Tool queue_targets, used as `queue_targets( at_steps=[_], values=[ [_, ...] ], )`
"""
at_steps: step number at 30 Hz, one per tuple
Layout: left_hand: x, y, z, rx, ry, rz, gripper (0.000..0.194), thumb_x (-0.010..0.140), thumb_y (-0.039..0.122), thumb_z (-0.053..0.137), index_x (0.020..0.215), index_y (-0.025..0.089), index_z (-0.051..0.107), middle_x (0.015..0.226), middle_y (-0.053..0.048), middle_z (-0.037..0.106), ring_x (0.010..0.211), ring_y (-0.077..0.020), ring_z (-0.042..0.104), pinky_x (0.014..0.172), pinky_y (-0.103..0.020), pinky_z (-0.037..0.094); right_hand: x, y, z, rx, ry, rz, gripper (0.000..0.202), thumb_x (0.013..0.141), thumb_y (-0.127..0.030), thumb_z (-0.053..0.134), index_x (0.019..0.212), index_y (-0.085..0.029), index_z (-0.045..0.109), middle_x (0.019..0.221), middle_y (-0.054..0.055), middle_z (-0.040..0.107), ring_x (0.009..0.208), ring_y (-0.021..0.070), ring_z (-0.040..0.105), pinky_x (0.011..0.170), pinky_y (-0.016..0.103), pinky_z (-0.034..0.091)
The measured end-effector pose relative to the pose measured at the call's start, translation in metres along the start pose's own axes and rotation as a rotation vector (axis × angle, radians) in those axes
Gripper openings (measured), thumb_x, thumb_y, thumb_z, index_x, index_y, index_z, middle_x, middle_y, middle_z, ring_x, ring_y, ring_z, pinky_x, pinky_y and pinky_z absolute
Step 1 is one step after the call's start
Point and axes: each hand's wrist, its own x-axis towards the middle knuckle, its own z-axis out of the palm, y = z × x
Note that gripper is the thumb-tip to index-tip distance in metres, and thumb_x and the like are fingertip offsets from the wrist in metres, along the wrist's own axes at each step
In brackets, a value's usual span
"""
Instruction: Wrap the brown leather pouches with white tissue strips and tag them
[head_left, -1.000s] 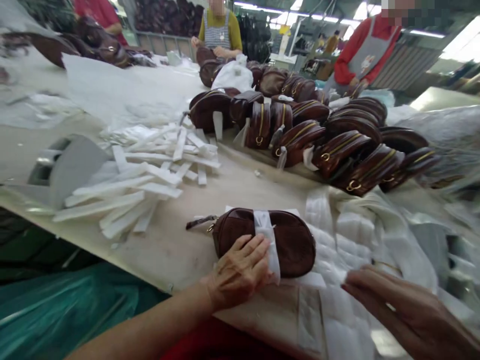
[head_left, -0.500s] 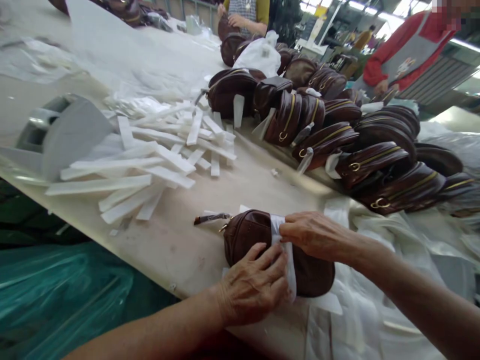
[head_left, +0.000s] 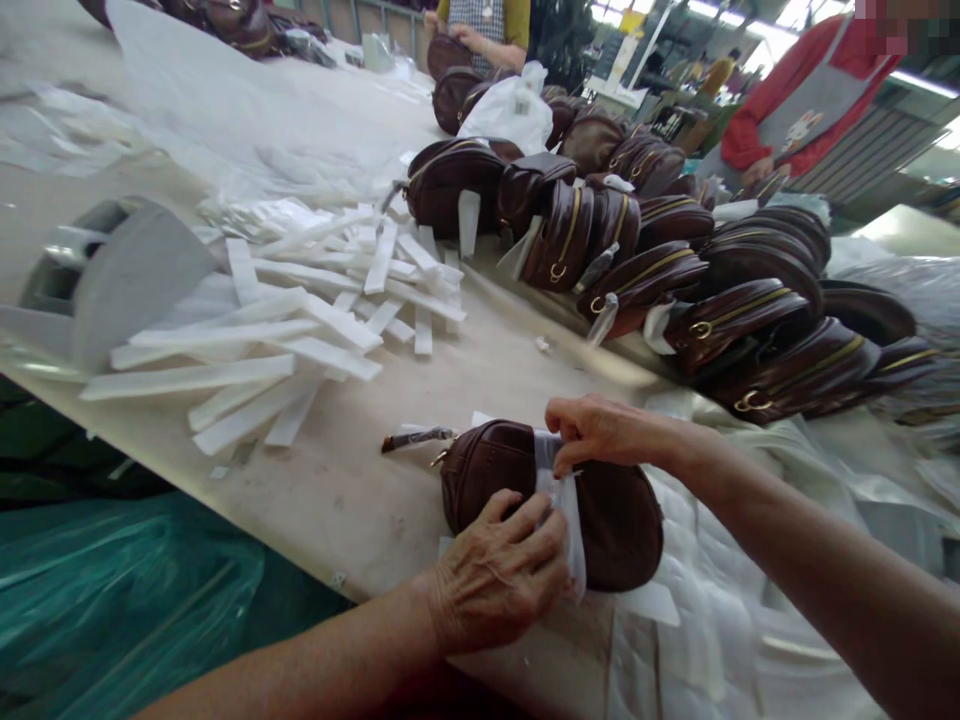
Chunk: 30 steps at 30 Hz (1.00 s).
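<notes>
A dark brown pouch bag [head_left: 619, 525] lies on the table in front of me, with a white wrapping strip [head_left: 574, 535] around its middle. My left hand [head_left: 502, 570] rests on the near side of the bag, fingers spread, tips touching the bag and the strip. Above the strip's far part, my right hand [head_left: 600, 432] is closed with its fingers curled and thumb at the strip; the exact contact is partly hidden. From the bag's left end a dark strap in clear film [head_left: 420, 436] extends over the table, beside a small metal ring.
White paper strips [head_left: 247, 375] lie heaped at the left, beside a grey tape dispenser [head_left: 112, 275]. Several brown bags [head_left: 645, 285] crowd the far right. White sheets [head_left: 712, 580] cover the near right. Two people work beyond; teal plastic [head_left: 135, 600] hangs below the table edge.
My right hand has shifted slightly up and left, with its fingers more curled over the strip. My left hand stays on the bag. The whole view has moved a little.
</notes>
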Motion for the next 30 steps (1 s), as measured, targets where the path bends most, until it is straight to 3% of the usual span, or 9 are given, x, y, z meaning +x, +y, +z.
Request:
queue_targets(
  at_steps=[3, 7, 12, 14, 16, 19, 23, 26, 30],
  values=[
    [0.001, 0.001, -0.001, 0.003, 0.000, -0.007, 0.015, 0.090, 0.027, 0.052, 0.091, 0.014, 0.060, 0.113, -0.007, 0.058, 0.108, -0.0236, 0.050, 0.087, -0.038, 0.037, 0.009, 0.007, -0.001, 0.027, 0.030, 0.055, 0.029, 0.062, -0.034, 0.074, 0.079, -0.016, 0.060, 0.058, -0.008, 0.050, 0.054, 0.0079, 0.043, 0.049, 0.019, 0.029],
    [0.000, 0.001, -0.001, 0.012, -0.012, -0.020, 0.016, 0.090, 0.029, 0.051, 0.089, 0.015, 0.060, 0.114, -0.007, 0.057, 0.104, -0.0221, 0.049, 0.084, -0.036, 0.036, 0.013, 0.025, 0.001, 0.100, 0.074, 0.062, 0.025, 0.068, -0.037, 0.070, 0.078, -0.016, 0.060, 0.060, -0.006, 0.051, 0.056, 0.0089, 0.046, 0.051, 0.019, 0.033],
    [0.000, 0.002, -0.002, 0.032, -0.021, -0.022, 0.016, 0.090, 0.030, 0.053, 0.090, 0.015, 0.059, 0.115, -0.006, 0.057, 0.103, -0.0216, 0.049, 0.082, -0.036, 0.035, -0.019, 0.025, 0.027, -0.035, 0.620, -0.128, 0.017, 0.087, -0.025, 0.050, 0.084, -0.016, 0.064, 0.079, 0.004, 0.062, 0.073, 0.0136, 0.056, 0.068, 0.026, 0.043],
    [0.001, 0.002, -0.003, 0.037, -0.030, -0.018, 0.016, 0.089, 0.030, 0.053, 0.088, 0.016, 0.058, 0.113, -0.006, 0.057, 0.102, -0.0215, 0.049, 0.081, -0.036, 0.035, -0.037, 0.016, 0.048, -0.060, 0.736, -0.264, 0.022, 0.091, -0.020, 0.043, 0.093, -0.017, 0.065, 0.089, 0.007, 0.065, 0.084, 0.0158, 0.059, 0.078, 0.029, 0.045],
    [0.001, 0.002, -0.004, 0.035, -0.028, -0.017, 0.016, 0.090, 0.030, 0.052, 0.085, 0.016, 0.058, 0.111, -0.006, 0.058, 0.101, -0.0215, 0.049, 0.080, -0.036, 0.035, -0.050, 0.009, 0.070, -0.118, 0.758, -0.339, 0.028, 0.091, -0.014, 0.040, 0.105, -0.018, 0.063, 0.100, 0.008, 0.068, 0.096, 0.0182, 0.058, 0.085, 0.034, 0.044],
    [0.002, 0.002, -0.004, 0.041, -0.012, -0.013, 0.016, 0.090, 0.029, 0.050, 0.087, 0.015, 0.058, 0.110, -0.006, 0.059, 0.101, -0.0215, 0.049, 0.079, -0.035, 0.035, -0.055, 0.006, 0.094, -0.243, 0.776, -0.303, 0.038, 0.088, -0.007, 0.037, 0.118, -0.017, 0.059, 0.114, 0.008, 0.066, 0.111, 0.0218, 0.053, 0.092, 0.040, 0.041],
    [0.002, 0.002, -0.003, 0.058, -0.006, 0.000, 0.016, 0.090, 0.028, 0.050, 0.090, 0.014, 0.059, 0.111, -0.006, 0.059, 0.099, -0.0212, 0.049, 0.078, -0.035, 0.035, -0.050, 0.012, 0.094, -0.382, 0.733, -0.169, 0.046, 0.084, -0.002, 0.036, 0.121, -0.020, 0.058, 0.122, 0.005, 0.063, 0.121, 0.0269, 0.046, 0.098, 0.048, 0.035],
    [0.001, 0.003, -0.003, 0.074, -0.012, -0.003, 0.017, 0.090, 0.029, 0.050, 0.090, 0.014, 0.059, 0.113, -0.007, 0.059, 0.100, -0.0213, 0.049, 0.079, -0.034, 0.035, -0.053, 0.009, 0.088, -0.423, 0.806, -0.088, 0.048, 0.084, -0.002, 0.035, 0.123, -0.018, 0.057, 0.129, 0.008, 0.058, 0.124, 0.0277, 0.045, 0.101, 0.050, 0.034],
    [-0.002, 0.004, -0.003, 0.093, -0.016, 0.002, 0.018, 0.090, 0.030, 0.050, 0.086, 0.014, 0.058, 0.107, -0.008, 0.059, 0.099, -0.0205, 0.051, 0.079, -0.034, 0.037, -0.065, -0.007, 0.101, -0.343, 0.932, -0.172, 0.042, 0.087, -0.009, 0.037, 0.122, -0.019, 0.059, 0.122, 0.010, 0.062, 0.119, 0.0243, 0.049, 0.098, 0.045, 0.040]
  ],
)
